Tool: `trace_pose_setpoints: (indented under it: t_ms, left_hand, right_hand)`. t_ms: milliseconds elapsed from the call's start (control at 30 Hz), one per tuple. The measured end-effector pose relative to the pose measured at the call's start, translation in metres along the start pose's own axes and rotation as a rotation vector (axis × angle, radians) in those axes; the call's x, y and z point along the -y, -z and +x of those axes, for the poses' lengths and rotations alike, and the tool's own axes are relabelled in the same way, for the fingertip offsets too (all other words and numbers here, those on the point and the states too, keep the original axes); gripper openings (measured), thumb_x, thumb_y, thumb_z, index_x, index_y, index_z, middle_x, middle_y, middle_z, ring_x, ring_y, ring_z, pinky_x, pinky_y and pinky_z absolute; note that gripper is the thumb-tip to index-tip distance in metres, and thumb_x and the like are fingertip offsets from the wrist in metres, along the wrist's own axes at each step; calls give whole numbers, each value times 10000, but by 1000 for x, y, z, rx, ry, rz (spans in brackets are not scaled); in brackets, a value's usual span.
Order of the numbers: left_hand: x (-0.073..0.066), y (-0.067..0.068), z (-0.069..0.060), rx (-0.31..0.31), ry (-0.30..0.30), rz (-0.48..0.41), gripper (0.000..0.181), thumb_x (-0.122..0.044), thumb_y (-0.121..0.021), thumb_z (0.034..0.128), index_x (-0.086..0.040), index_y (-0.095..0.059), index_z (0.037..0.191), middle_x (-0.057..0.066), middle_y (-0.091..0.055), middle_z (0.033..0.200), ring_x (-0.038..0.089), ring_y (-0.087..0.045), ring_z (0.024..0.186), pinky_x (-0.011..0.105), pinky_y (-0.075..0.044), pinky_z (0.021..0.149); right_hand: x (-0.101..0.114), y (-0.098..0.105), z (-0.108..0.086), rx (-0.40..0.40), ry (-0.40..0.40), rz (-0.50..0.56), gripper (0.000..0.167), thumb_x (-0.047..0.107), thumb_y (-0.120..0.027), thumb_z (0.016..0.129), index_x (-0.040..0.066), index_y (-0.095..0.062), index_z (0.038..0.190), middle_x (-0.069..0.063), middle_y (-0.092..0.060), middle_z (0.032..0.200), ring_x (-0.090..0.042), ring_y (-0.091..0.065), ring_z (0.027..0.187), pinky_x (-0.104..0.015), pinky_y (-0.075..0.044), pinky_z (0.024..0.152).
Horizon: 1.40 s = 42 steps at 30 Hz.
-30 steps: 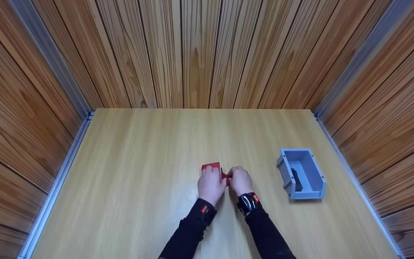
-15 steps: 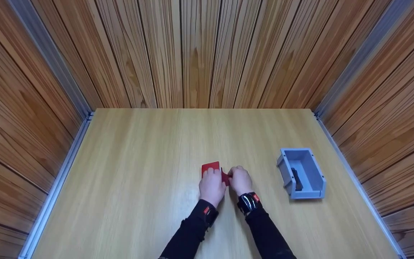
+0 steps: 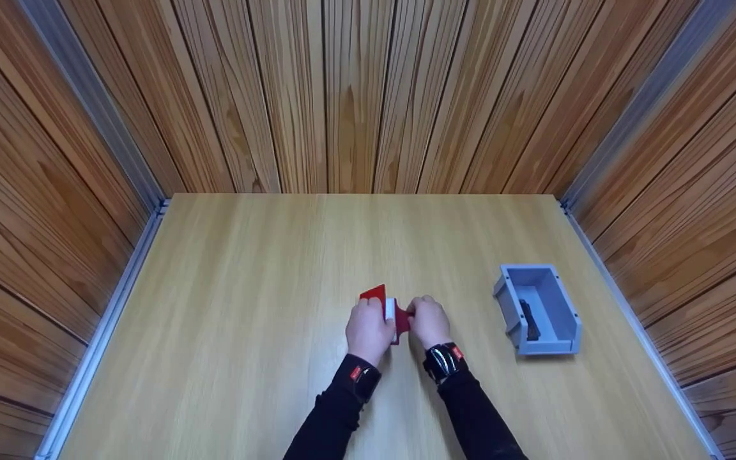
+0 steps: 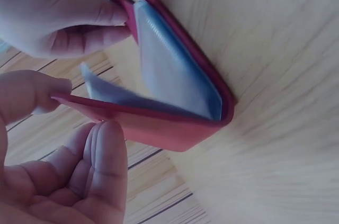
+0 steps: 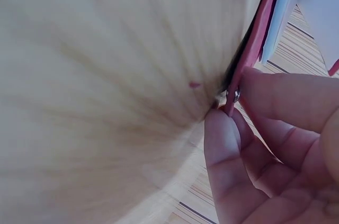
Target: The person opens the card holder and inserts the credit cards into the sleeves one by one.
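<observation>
Cover, head view: since the earlier frames, this red flap (image 3: 373,293) has tilted open leftward together with the left hand (image 3: 368,329), and white leaves (image 3: 390,310) now show beside it.
Wallet, head view: red, half open, at the near middle of the table (image 3: 246,319), between the two hands (image 3: 430,322).
Bin, head view: grey-blue rim (image 3: 547,349), well apart on the right, with a black object (image 3: 529,321) inside along its left wall.
Left hand, left wrist view: clamped on the cover's free edge, thumb on the inner face, fingers against the outer.
Leaves, left wrist view: translucent, spread in a V between the wallet's halves, joined toward the spine.
Right hand, left wrist view: pinching the far half by its tab.
Tab, right wrist view: red strip (image 5: 231,106) with a metal snap (image 5: 237,95), clamped between thumb and fingertips.
</observation>
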<state>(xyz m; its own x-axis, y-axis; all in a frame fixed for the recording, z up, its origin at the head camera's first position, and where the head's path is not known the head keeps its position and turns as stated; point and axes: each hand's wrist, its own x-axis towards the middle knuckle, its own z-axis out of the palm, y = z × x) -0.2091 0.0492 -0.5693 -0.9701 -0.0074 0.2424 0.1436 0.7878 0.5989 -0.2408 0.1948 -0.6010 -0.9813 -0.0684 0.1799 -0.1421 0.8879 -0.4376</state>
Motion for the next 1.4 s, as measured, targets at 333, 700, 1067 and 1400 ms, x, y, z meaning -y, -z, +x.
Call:
trace_pose_setpoints:
  t_ms: [333, 700, 1067, 1400]
  left_hand:
    - [6, 13, 2, -6, 67, -58, 141, -84, -729, 782, -44, -600, 822, 94, -593, 782, 269, -593, 702, 414, -478, 625]
    - [22, 27, 6, -34, 168, -82, 129, -82, -718, 806, -27, -630, 881, 79, -591, 798, 261, -600, 730, 408, -487, 655]
    - [41, 31, 6, -128, 200, -102, 121, 32, -695, 795, -11, -628, 887, 95, -591, 812, 300, -616, 772, 430, -496, 692]
    - [67, 35, 3, -45, 336, -75, 125, 10, -688, 850, 16, -605, 943, 114, -583, 845, 296, -614, 837, 416, -497, 727]
  right_hand:
    - [0, 2, -1, 17, -5, 1, 124, -28, -764, 741, 20, -666, 800, -101, -589, 811, -334, -599, 779, -464, -483, 747]
    - [1, 2, -1, 28, -14, -3, 112, -24, -763, 747, 19, -672, 795, -93, -587, 800, -322, -598, 772, -462, -485, 736]
    - [2, 3, -3, 3, 12, 9, 118, -42, -757, 738, 12, -672, 799, -100, -585, 798, -335, -599, 764, -461, -488, 724]
    - [0, 3, 0, 21, -8, 37, 114, -41, -741, 741, 13, -665, 807, -103, -581, 812, -328, -592, 770, -472, -492, 741]
